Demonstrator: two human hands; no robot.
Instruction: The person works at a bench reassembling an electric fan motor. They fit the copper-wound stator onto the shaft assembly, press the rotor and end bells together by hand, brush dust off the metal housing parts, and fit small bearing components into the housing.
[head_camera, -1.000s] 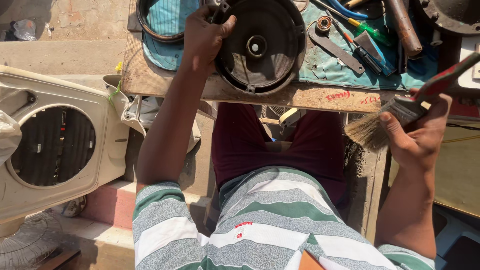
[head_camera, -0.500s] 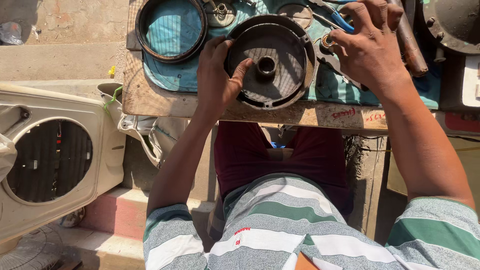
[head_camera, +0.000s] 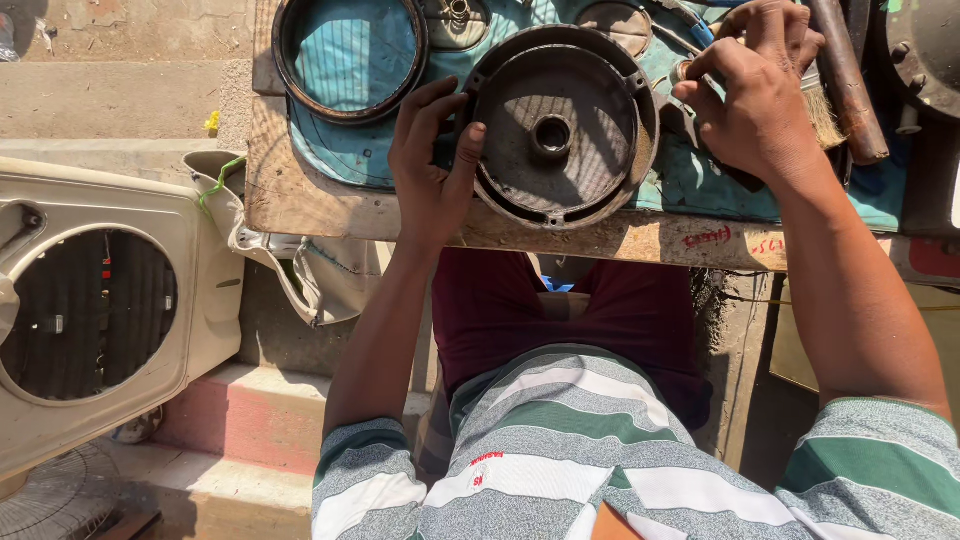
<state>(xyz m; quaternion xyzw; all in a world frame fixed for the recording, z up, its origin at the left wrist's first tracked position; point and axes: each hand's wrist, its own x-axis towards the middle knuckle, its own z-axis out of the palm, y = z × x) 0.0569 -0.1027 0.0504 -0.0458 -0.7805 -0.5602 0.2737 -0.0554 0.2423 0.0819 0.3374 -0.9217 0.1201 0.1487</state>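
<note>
A round, dusty metal motor cover (head_camera: 555, 130) with a centre hub lies on the teal cloth (head_camera: 700, 180) on the wooden bench (head_camera: 300, 195). My left hand (head_camera: 430, 160) grips the cover's left rim, thumb on its inner face. My right hand (head_camera: 755, 95) rests palm down just right of the cover. Its fingers are curled over a brush, whose pale bristles (head_camera: 822, 105) stick out on its right side. The brush handle is hidden under the hand.
A black ring (head_camera: 345, 55) lies at the bench's back left. A rusty bar (head_camera: 848, 80) and dark metal parts (head_camera: 925, 50) sit at the right. A beige cooler panel (head_camera: 95, 310) with a round opening stands on the floor at left. A cloth bag (head_camera: 300, 270) hangs off the bench edge.
My right hand came from beside my lap, brush in it, up onto the bench right of the cover. My left hand slid from the cover's top to its left rim.
</note>
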